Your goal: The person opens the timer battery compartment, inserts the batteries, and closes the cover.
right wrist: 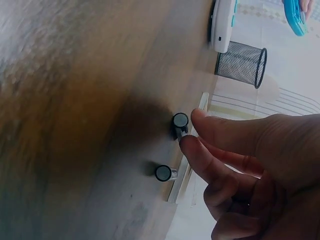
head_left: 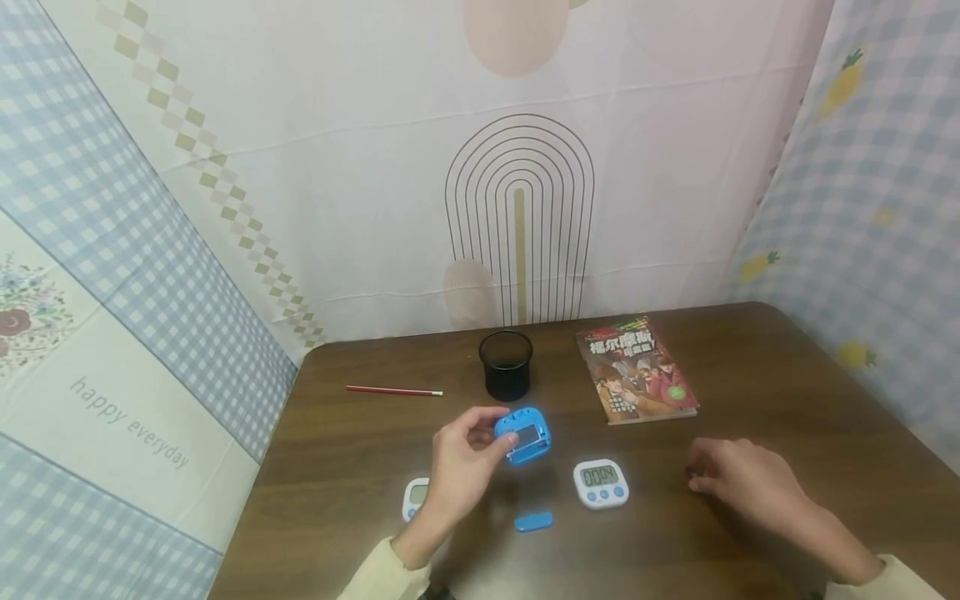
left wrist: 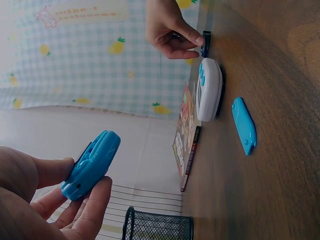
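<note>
My left hand (head_left: 459, 467) pinches a blue digital timer (head_left: 527, 435) above the table, thumb on one face and fingers behind; an open recess shows in its back. A blue battery cover (head_left: 533, 522) lies on the table below it. Over at the right, my right hand (head_left: 750, 483) has thumb and index fingertip at a dark battery (right wrist: 180, 120) low at the tabletop. Beside that one lies a second battery (right wrist: 163, 173), seen only in the right wrist view. A white timer (head_left: 601, 483) with blue buttons lies between the hands.
Another white timer (head_left: 414, 497) is partly hidden by the left wrist. Farther back are a red pencil (head_left: 393, 390), a black mesh pen holder (head_left: 506, 367) and a comic-style book (head_left: 637, 371). Patterned cloth hangs behind and beside the brown table (head_left: 322, 467).
</note>
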`<state>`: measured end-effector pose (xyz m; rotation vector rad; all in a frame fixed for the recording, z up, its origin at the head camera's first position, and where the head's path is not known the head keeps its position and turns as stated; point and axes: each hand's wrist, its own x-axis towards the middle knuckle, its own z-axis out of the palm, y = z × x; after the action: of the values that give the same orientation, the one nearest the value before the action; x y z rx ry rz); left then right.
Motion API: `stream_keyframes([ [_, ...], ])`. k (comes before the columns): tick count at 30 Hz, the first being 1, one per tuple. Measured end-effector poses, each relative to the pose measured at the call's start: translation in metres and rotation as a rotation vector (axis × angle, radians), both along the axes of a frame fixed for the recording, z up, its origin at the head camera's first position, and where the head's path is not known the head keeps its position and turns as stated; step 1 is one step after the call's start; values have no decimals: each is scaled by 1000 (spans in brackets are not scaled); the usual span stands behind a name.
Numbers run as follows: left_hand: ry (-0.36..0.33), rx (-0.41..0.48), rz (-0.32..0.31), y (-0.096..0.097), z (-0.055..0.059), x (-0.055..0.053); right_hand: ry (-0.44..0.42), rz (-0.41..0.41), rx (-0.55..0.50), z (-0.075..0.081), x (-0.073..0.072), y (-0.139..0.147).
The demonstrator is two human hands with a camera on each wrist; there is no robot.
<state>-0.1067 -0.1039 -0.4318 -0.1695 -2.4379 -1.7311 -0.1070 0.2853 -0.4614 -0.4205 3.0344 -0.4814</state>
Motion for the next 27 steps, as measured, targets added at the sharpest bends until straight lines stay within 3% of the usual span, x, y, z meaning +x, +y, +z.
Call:
stream_keyframes([
  [21,9,6,2,0,0,1,-33,29,42,3,-3,-11],
  [27,7,14,4,0,1,0,10,43,69,2,-4,-11],
])
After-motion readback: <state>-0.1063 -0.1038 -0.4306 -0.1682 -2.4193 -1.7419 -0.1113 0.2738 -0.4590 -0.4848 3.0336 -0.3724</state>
